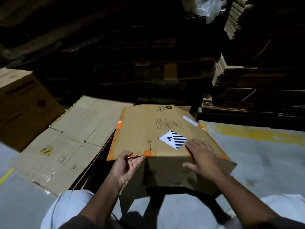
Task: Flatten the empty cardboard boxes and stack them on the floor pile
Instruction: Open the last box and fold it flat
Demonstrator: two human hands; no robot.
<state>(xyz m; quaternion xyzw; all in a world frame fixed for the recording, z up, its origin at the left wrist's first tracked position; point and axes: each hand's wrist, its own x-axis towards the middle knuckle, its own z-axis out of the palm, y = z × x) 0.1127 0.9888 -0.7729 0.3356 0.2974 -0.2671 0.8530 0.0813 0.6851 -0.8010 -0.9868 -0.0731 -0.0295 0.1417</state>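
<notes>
Two bare hands work on one cardboard box in front of the person, above a grey concrete floor. The box is tilted, its broad printed face turned upward. This face carries a white diamond label with black stripes, a printed table, and orange tape along the edges.

Left hand: palm turned up, fingers curled under the near edge of the box at the orange-taped corner, thumb on top of that edge. The hand grips the edge.

Right hand: fingers straight and spread, palm down, lying flat on the top face just beside the diamond label. It presses on the cardboard and grips nothing.

Below the near edge, a side panel of the box hangs downward toward the person's knees.

Left of the box, a pile of flattened boxes lies on the floor. The box in hand overlaps the right edge of this pile. An unflattened box stands at the far left, touching the pile.

Behind, stacks of flattened cardboard rise along the dark back of the room. A yellow floor stripe runs at the right, near those stacks. A clear plastic bag shows at the top.
</notes>
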